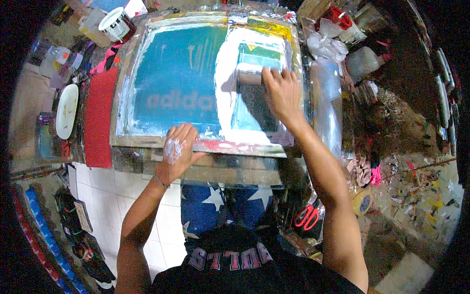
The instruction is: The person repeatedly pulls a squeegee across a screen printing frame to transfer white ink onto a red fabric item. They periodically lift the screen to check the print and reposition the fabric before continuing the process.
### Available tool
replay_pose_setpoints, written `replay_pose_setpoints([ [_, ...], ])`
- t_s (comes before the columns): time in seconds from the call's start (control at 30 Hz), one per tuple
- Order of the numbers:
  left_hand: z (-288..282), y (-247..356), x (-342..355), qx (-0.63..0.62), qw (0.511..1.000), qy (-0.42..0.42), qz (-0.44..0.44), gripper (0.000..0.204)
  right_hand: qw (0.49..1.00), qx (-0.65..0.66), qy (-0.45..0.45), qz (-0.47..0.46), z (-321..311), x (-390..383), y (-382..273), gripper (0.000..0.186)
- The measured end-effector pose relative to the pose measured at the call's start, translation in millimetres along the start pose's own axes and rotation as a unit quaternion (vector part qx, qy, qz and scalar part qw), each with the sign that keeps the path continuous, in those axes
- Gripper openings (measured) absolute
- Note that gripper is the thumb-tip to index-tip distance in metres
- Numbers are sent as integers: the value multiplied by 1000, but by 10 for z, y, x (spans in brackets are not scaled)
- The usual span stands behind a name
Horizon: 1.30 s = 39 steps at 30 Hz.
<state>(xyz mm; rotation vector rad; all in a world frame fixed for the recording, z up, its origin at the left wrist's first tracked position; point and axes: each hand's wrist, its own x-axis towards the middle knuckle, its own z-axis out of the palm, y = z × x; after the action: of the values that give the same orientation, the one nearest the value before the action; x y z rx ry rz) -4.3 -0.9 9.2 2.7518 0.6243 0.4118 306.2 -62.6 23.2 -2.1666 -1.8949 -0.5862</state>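
Observation:
A screen-printing frame (147,141) lies flat on the worktable in front of me. Its teal mesh (171,68) bears a faint block of lettering, and thick white ink (226,78) rings a smaller window on the right side. My left hand (178,149), smeared white across its back, grips the frame's near edge, fingers on top and thumb below. Over the window, my right hand (284,93) is closed around a short squeegee (248,78), whose right end the fingers hide. A dark shadow falls across the mesh just below it.
Left of the frame are a red sheet (101,117), a white oval dish (67,111) and a stained white tub (116,24). To the right stand a clear plastic roll (327,108) and a cloudy jug (363,63). Red-handled scissors (306,217) and a tape roll (361,203) lie lower right.

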Motion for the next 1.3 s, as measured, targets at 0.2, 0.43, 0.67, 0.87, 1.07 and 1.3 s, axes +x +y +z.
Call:
replay_pose_setpoints([
  [0.2,-10,-27,19,-18,999,-33,-17,52,995,41,-94,10,127,1061,698,23],
  [0.43,15,-32,-1,1,999,25,21,54,998,36,-58,1,323,1262,651,20],
  [0.67,27,-25,-1,-19,1000,-8,-12,52,988,68,-134,-30,-371,90,14,14],
  [0.87,33,-3,-26,-24,999,34,5,51,976,135,-169,-16,-806,-456,-342,16],
  [1.07,53,-40,-31,-21,1000,-4,-18,52,991,95,-91,-4,-384,468,278,15],
  [1.3,23,-90,-21,-11,1000,-4,2,54,984,50,-165,36,362,1796,757,32],
])
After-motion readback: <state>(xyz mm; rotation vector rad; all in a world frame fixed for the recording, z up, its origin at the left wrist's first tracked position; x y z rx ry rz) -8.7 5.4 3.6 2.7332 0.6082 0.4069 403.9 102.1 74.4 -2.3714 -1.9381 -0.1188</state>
